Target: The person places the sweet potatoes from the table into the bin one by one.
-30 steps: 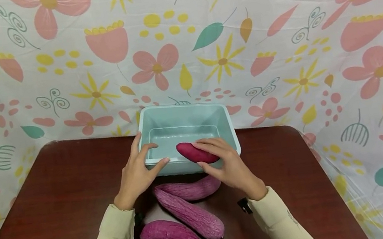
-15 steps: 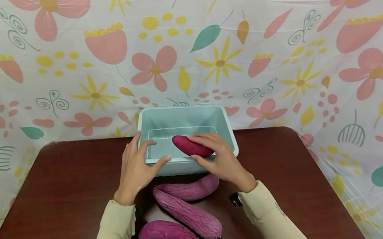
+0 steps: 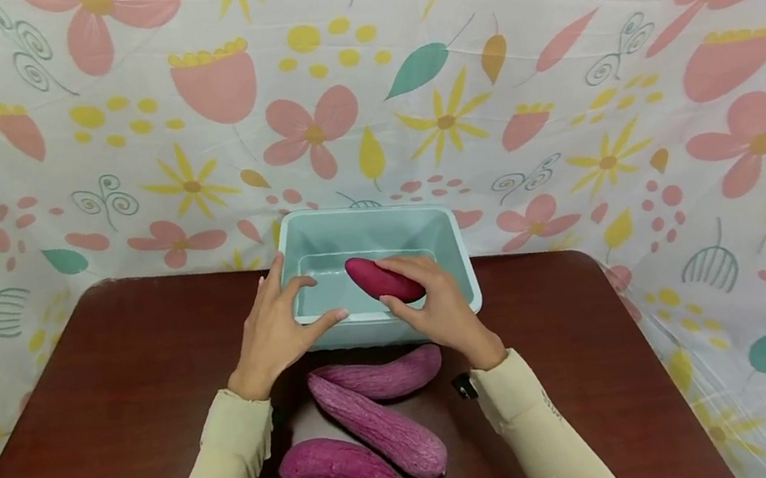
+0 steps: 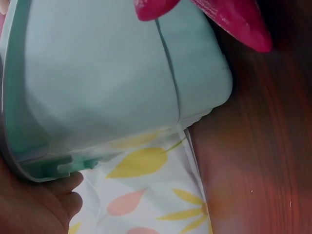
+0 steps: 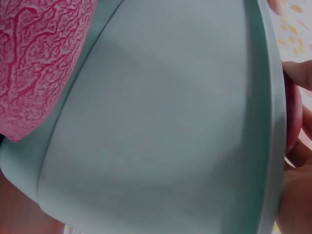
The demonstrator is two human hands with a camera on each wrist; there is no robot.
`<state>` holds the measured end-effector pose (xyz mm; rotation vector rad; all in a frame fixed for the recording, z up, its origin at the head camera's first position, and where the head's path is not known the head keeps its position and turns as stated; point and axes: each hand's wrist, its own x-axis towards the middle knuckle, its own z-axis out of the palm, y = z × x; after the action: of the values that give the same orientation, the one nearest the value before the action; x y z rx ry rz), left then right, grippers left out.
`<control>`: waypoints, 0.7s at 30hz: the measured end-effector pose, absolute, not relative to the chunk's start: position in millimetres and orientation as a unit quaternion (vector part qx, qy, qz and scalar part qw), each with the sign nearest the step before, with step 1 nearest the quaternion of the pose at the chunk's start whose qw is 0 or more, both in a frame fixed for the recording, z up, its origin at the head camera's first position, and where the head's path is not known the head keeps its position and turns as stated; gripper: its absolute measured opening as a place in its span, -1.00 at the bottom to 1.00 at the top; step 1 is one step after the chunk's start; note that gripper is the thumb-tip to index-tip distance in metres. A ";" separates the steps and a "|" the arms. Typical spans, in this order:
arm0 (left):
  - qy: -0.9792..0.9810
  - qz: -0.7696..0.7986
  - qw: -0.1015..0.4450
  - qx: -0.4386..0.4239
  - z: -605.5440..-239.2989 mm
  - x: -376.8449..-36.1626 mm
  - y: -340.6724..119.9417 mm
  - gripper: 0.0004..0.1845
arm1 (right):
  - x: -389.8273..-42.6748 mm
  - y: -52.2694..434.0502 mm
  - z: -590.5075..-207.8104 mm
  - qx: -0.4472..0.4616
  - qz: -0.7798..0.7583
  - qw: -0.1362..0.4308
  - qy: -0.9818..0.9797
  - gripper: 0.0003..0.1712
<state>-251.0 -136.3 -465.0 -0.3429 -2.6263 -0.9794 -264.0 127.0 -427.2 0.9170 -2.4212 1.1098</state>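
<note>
A light-blue rectangular plastic basin point(image 3: 397, 323) stands at the back of the table. My left hand point(image 3: 272, 329) holds its front left corner, with the index finger over the left rim and the thumb along the front rim. My right hand point(image 3: 442, 303) grips a smooth, dark magenta sweet potato point(image 3: 376, 278) over the basin's front part. Its tapered end points left, and the fingers hide the other end. In the right wrist view, part of the sweet potato point(image 5: 293, 114) shows past the rim. The basin's inside shows no other thing.
In front of the basin lie wrinkled, purple, elongated vegetables: a curved one point(image 3: 394, 374) nearest it, a straighter one point(image 3: 384, 429) slanting below, and another curved one point(image 3: 349, 473) closer to the body. Behind the dark wooden table point(image 3: 148, 380) hangs a flowered cloth point(image 3: 358, 91).
My right hand has carried the sweet potato a little farther forward, from over the front rim to above the basin's inside. The left hand stays at the corner.
</note>
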 end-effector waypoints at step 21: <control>-0.924 -0.332 0.148 -0.121 -464.9 -248.2 -137.1 -0.29 | -256.3 130.4 -430.6 0.315 0.378 0.169 -0.854 -0.46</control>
<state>-248.2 -137.1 -464.9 -0.3489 -2.6567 -0.9543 -256.3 130.4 -430.6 0.8956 -2.4265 1.0756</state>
